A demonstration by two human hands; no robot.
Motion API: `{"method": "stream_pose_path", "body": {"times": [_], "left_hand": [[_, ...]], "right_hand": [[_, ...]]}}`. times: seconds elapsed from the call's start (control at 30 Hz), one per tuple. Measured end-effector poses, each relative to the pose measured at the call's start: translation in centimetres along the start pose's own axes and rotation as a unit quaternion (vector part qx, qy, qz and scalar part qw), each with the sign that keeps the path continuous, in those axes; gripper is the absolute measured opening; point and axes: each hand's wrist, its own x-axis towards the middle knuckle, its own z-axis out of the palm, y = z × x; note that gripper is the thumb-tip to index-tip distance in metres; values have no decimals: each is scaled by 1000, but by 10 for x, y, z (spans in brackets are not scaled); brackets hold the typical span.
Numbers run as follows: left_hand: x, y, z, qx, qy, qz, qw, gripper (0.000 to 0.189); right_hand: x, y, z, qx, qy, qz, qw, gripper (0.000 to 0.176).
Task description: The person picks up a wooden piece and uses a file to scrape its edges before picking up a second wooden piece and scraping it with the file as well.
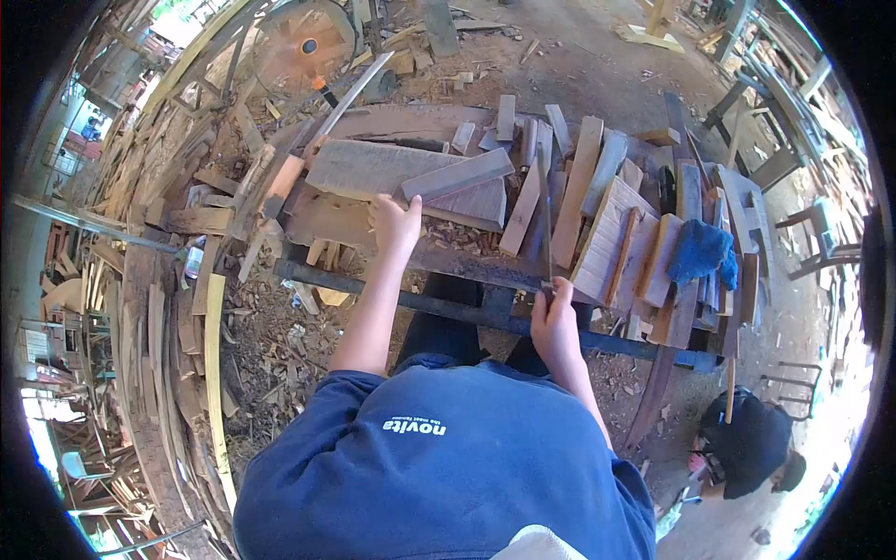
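My left hand (397,227) rests at the front edge of a wide, thick grey plank (350,170), thumb and fingers apart. The thumb is close to the left end of a smaller wooden block (459,175), which lies slantwise on the plank. A thin reddish line runs along the plank beside that block. In my right hand (555,322), closed around its near end, is a long, thin, dark metal tool (546,219), possibly a file. It points away from me over the wood pieces; its handle is mostly hidden by the fingers.
Several wooden offcuts (579,191) crowd the bench's right half, with a blue cloth (700,252) on top. A dark rail (420,301) runs along the bench front. Long boards (154,373) are stacked at left. A large round disc (306,49) stands behind. Chips litter the ground.
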Motion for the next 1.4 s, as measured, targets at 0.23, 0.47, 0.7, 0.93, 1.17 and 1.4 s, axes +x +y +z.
{"method": "stream_pose_path", "body": {"times": [0.23, 0.47, 0.7, 0.93, 1.17, 1.4], "left_hand": [[28, 46, 35, 19, 15, 202, 979, 38], [27, 47, 58, 68, 38, 303, 950, 29], [26, 46, 49, 62, 12, 291, 955, 27], [28, 46, 46, 49, 8, 306, 951, 25], [26, 51, 43, 50, -6, 284, 958, 25], [26, 52, 42, 51, -8, 290, 956, 26]], "right_hand": [[42, -31, 40, -204, -34, -52, 977, 40], [33, -32, 35, -242, -33, -64, 968, 53], [13, -32, 20, -196, -51, -71, 977, 58], [56, -38, 31, -223, -70, -73, 969, 59], [43, -65, 24, -207, -64, -58, 975, 55], [58, -90, 22, -244, -94, -6, 965, 59]]}}
